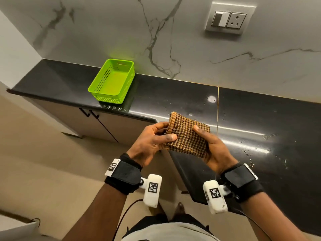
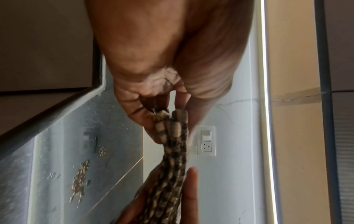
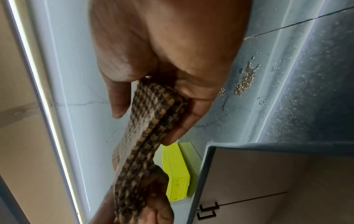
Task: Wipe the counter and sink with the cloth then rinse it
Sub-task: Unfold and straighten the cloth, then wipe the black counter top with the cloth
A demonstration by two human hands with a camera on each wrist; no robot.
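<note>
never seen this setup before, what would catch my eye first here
A folded brown checked cloth sits centre frame, held above the counter edge by the left hand and the right hand. Behind it to the left, a bright green basket stands on the black counter, which carries water droplets at right.

The checked cloth (image 1: 188, 136) looked coarsely woven; the counter (image 1: 260, 119) was glossy black stone; the basket (image 1: 112, 80) was perforated plastic.

No readable words, brands or numbers anywhere. Only black-and-white square coded markers, unreadable as text: on the white plastic camera blocks (image 1: 152, 189) just behind each wrist, and on the black fabric wrist strap (image 1: 113, 167) behind the left hand (image 1: 149, 143).
</note>
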